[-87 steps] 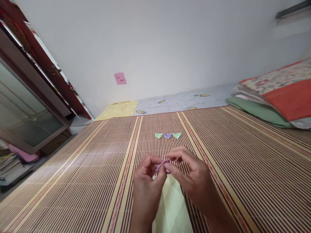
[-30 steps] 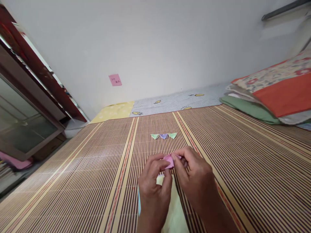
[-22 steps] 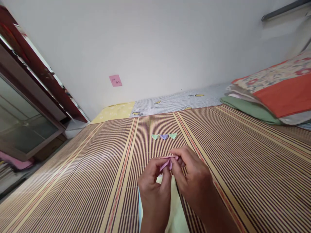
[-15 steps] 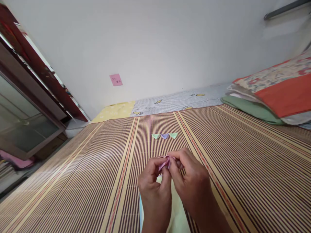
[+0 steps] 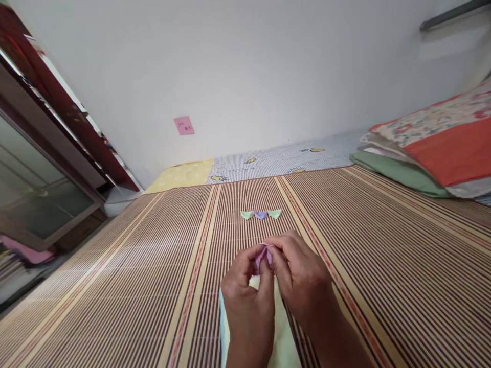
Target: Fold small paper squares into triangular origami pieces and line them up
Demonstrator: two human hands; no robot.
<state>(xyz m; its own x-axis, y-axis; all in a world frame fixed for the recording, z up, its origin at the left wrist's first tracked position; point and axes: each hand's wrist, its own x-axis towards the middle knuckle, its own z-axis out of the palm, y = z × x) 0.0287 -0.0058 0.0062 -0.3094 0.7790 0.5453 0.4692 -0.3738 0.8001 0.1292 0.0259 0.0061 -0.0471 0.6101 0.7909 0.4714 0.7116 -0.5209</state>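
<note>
A small piece of pink-purple paper or cloth [image 5: 263, 255], partly folded, is pinched between both hands near the centre. My left hand [image 5: 249, 291] grips its left and lower side with thumb and forefinger. On its upper right side, my right hand [image 5: 303, 271] pinches the edge. Fingers cover much of the piece. Beyond the hands, a green triangle [image 5: 246, 215], a purple triangle [image 5: 261, 215] and another green triangle [image 5: 274, 214] lie in a row, points toward me. Under the hands lies a pale yellow sheet [image 5: 284, 340] with a blue edge at its left.
A striped mat [image 5: 146, 266] covers the surface. Folded bedding [image 5: 441, 148] is stacked at the right, and a patterned sheet [image 5: 264, 162] shows along the wall. A pink note [image 5: 184, 125] is stuck to the wall. At the left stands a glass-panelled door or cabinet [image 5: 34, 189].
My left thumb has shifted slightly right and up against the pink-purple piece, whose folds now look different. Both hands still hold it; the triangles have not moved.
</note>
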